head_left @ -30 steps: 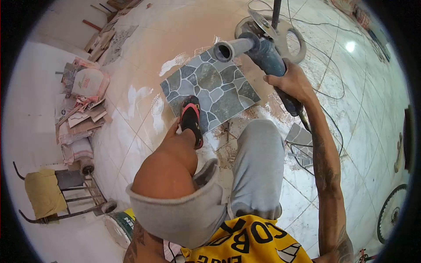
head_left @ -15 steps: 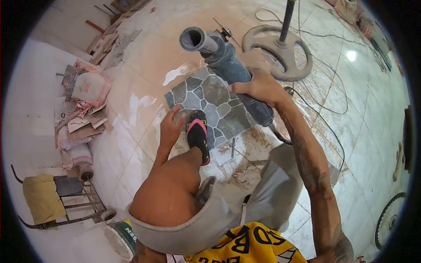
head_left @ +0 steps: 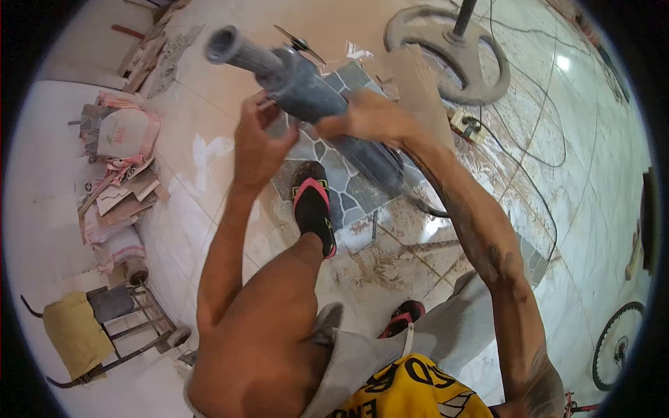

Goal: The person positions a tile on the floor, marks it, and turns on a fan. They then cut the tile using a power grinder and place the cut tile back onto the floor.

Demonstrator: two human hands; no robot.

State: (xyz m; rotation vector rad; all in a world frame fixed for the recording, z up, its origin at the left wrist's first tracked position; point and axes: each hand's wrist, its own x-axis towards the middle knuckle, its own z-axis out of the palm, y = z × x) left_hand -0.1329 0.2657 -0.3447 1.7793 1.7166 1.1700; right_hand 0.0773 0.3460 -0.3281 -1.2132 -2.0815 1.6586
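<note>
Dusty tiled floor (head_left: 209, 181), stone-pattern tile (head_left: 345, 184) under sandal (head_left: 312, 209); right hand (head_left: 369, 118) grip wrapped round grinder (head_left: 306, 90), left hand (head_left: 259, 143) grip spread.

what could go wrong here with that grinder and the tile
The left hand is close to the disc of the angle grinder; a slip might cut fingers. An open flip-flop pins the tile, so toes are exposed. The cord trails near the tile and might snag.

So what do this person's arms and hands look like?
Both arms are bare, with no sleeves. The left hand and right hand wear no gloves, and I see no rings or watch. Dark tattoos mark the right forearm and upper arm.
</note>
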